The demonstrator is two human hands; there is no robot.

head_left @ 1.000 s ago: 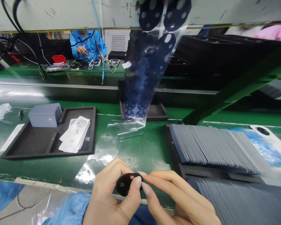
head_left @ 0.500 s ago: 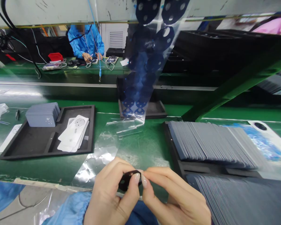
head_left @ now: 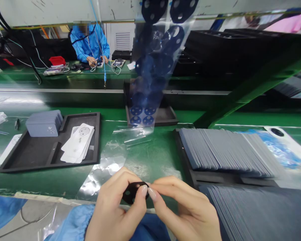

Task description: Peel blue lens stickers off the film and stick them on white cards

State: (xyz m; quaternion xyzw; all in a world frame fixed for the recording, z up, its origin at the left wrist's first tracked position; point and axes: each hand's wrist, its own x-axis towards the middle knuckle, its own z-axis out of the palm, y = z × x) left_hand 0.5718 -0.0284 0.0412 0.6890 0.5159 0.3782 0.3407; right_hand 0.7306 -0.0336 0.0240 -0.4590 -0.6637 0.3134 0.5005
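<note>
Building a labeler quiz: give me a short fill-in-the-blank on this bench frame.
1. Both hands pinch a small ____ disc with holes.
2. The left hand wears a ____ sleeve.
3. The white cards lie in a ____ tray.
4. The bench top is ____.

Missing words: black; blue; black; green.

Two hands (head_left: 115, 211) (head_left: 188, 207) pinch one black disc (head_left: 130, 192); three black trays (head_left: 47, 154) (head_left: 165, 117) (head_left: 190, 170) sit about.

Black disc (head_left: 130, 193): my fingertips (head_left: 143, 190) are covering its right edge.
Wrists: I am seeing them cut off by the bottom edge.
</note>
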